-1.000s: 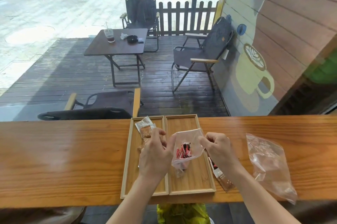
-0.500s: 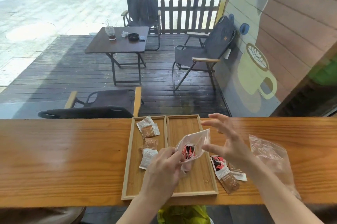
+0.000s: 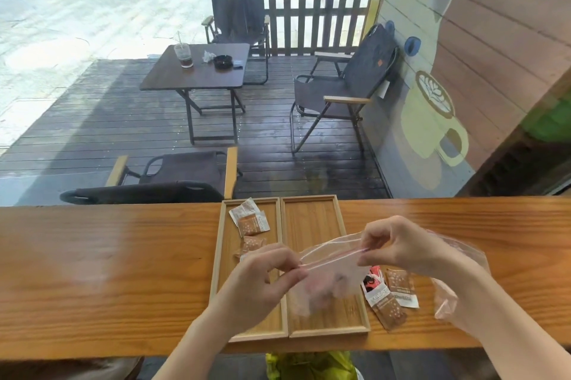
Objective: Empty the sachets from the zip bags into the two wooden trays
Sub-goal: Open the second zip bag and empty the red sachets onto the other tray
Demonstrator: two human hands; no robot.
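Two wooden trays lie side by side on the counter. The left tray holds several brown and white sachets; the right tray is bare at its far end. Over the right tray I hold a clear zip bag with dark sachets blurred inside. My left hand pinches the left end of its zip strip and my right hand pinches the right end, stretching the strip between them. Several sachets lie on the counter just right of the trays.
A second clear zip bag lies on the counter behind my right forearm. The wooden counter runs along a window; its front edge is near my body. Outside are a folding table and chairs. A yellow-green bag sits below the counter.
My right hand came back to the bag and took its zip strip. Both hands now stretch the bag's top sideways; the bag hangs lower over the right tray.
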